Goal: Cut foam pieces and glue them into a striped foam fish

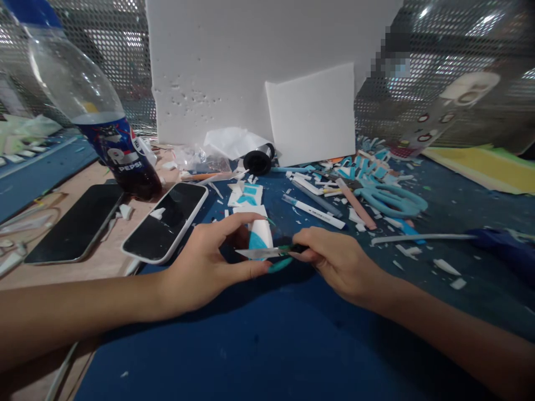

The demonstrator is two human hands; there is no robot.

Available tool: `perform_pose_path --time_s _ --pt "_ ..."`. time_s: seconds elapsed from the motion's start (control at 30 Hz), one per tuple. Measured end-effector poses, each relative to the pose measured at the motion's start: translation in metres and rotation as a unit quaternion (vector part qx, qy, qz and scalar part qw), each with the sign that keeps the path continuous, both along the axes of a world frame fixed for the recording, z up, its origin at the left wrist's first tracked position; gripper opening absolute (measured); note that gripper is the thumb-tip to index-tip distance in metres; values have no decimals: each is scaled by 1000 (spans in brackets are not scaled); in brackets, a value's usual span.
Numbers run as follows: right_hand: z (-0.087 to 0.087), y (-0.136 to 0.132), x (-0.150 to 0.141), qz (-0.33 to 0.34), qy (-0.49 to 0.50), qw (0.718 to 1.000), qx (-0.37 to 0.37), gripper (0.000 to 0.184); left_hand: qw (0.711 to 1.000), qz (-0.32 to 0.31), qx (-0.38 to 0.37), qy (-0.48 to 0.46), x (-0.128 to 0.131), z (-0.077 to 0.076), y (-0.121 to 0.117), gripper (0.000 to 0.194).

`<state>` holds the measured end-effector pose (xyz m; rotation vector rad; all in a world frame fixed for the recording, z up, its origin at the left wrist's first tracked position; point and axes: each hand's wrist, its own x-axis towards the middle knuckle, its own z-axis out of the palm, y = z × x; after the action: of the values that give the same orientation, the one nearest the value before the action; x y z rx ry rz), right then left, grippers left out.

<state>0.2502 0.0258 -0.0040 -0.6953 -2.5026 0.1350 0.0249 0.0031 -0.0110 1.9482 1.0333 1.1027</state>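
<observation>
White-blue piece [259, 231] in left hand's [204, 256] parted grip; right hand [334, 256] clenches knife [271, 252].

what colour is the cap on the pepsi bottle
Blue; the bottle cap shows best in the head view.

I am gripping a knife [256, 253] of smooth metal and a white-and-blue piece [259, 228] that is looking matt. Near me, a mat [234, 356] is showing a dull finish. At left, a plastic bottle [98, 122] and a phone [169, 223] are shining glossy. Far off, a matt board [209, 67] is showing rough pits.
</observation>
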Motion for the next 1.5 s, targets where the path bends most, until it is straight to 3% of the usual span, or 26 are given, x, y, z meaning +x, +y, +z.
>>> perform_pose_path --time_s 0.43,0.8,0.93,1.23,1.5 --pt "-3 -2 -1 25 11 999 26 21 998 -51 -13 27 -4 1 -4 33" --pt "-6 2 3 -1 25 1000 5 18 996 -69 -6 -60 -5 0 -5 34" --pt "-3 0 3 -9 7 1000 -6 21 998 -53 9 -34 -6 -2 -5 27" --pt "-2 -1 -1 26 17 997 74 28 997 -70 32 -1 -6 -1 -6 30" --pt "-2 -3 -3 43 10 997 64 21 992 -93 69 38 -7 1 -6 33"
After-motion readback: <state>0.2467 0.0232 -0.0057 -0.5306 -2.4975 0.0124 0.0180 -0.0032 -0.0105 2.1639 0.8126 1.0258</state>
